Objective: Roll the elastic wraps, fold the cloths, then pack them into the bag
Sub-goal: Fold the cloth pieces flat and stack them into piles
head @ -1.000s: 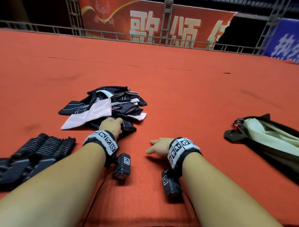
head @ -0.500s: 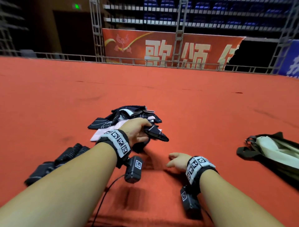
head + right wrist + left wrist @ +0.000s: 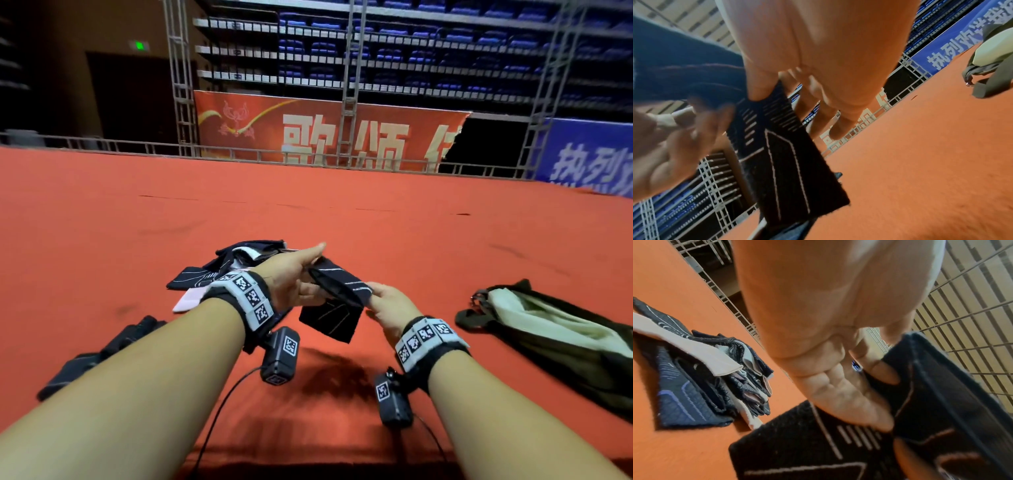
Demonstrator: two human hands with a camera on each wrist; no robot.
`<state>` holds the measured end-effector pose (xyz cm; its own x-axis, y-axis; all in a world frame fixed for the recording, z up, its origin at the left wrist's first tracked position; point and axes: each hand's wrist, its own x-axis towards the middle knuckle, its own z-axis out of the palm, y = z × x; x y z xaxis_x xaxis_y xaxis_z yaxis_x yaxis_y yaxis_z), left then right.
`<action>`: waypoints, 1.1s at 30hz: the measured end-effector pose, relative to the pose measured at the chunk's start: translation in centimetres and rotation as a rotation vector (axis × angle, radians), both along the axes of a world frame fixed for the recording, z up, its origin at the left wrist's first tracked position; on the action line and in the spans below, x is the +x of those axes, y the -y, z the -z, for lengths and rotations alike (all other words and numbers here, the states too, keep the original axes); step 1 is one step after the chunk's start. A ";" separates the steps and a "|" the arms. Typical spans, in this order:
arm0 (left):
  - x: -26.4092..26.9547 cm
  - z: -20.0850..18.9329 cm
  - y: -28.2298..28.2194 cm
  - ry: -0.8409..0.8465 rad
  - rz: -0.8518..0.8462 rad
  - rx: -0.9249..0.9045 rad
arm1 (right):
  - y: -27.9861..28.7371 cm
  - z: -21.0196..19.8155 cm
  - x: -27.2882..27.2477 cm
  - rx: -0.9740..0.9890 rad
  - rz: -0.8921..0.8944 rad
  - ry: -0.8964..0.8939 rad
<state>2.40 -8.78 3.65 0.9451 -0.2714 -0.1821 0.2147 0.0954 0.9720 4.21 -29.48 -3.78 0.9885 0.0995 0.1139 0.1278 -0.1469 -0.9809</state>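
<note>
Both hands, left [image 3: 294, 277] and right [image 3: 387, 305], hold one dark wrap [image 3: 337, 301] in pinching fingers above the floor [image 3: 376, 222]; pile [image 3: 219, 270] at 10 o'clock, bag [image 3: 548, 329] at 3.

The left hand [image 3: 830, 340] fills the upper middle of the frame, seen from the wrist side, its fingers [image 3: 865, 404] curled round a fold of a dark cloth [image 3: 941, 386] marked with pale lines. The cloth hangs from the grip, one flap dropping toward the lower edge above the orange surface [image 3: 684, 451]. At the left lies a pile of cloths [image 3: 701, 374], dark blue and white, resting on that surface. A metal railing [image 3: 731, 305] runs behind it.
</note>
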 end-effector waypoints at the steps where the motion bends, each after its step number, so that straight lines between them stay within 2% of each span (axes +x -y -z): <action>1: 0.0 0.0 0.1 0.028 -0.042 0.003 | -0.1 -0.6 -0.5 0.081 -0.008 -0.029; 4: -0.1 0.3 -0.1 0.140 -0.166 0.037 | -0.2 -1.9 -2.0 0.232 -0.022 -0.091; 6: -0.3 1.2 -0.6 0.195 -0.118 0.187 | -0.1 -2.1 -2.6 0.294 -0.016 -0.123; 8: -0.9 2.7 -0.8 0.159 0.000 0.201 | -0.2 -2.0 -2.9 0.340 -0.006 -0.159; 10: -1.5 4.0 -0.5 0.115 0.058 0.141 | -0.1 -1.4 -3.1 0.337 0.012 -0.195; 12: -1.6 5.2 -0.1 0.105 0.022 0.132 | 0.0 -0.7 -3.3 0.304 0.030 -0.247; 15: -1.4 6.7 0.3 0.039 -0.009 0.175 | 0.2 0.4 -3.6 0.224 0.061 -0.323; 18: -1.7 7.6 0.8 0.012 0.013 0.209 | 0.6 1.6 -3.2 0.232 0.059 -0.357; 20: -1.4 7.5 1.1 0.029 0.016 0.215 | 0.7 1.9 -2.9 0.216 0.064 -0.339; 22: -0.3 7.5 1.1 0.142 -0.037 0.271 | 0.8 1.7 -2.5 0.180 0.079 -0.269; 25: 1.2 6.8 1.6 0.417 -0.161 0.269 | 1.3 0.9 -0.9 0.078 0.191 -0.040; 27: 1.8 6.6 2.0 0.490 -0.194 0.255 | 1.9 0.5 0.0 0.046 0.252 0.085; 29: 2.1 7.3 1.8 0.499 -0.175 0.292 | 2.4 0.9 0.1 0.004 0.192 0.116; 31: 2.6 9.3 1.2 0.477 -0.087 0.458 | 3.1 2.1 -0.5 -0.224 0.078 0.109; 33: 2.5 11.9 0.8 0.424 0.107 0.717 | 3.9 4.3 -0.9 -0.590 -0.074 0.052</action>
<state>4.94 -9.58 -8.25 0.9482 -0.3170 0.0199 -0.2093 -0.5764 0.7899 3.30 -33.37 -8.12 0.9711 0.2290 0.0670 0.2044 -0.6537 -0.7286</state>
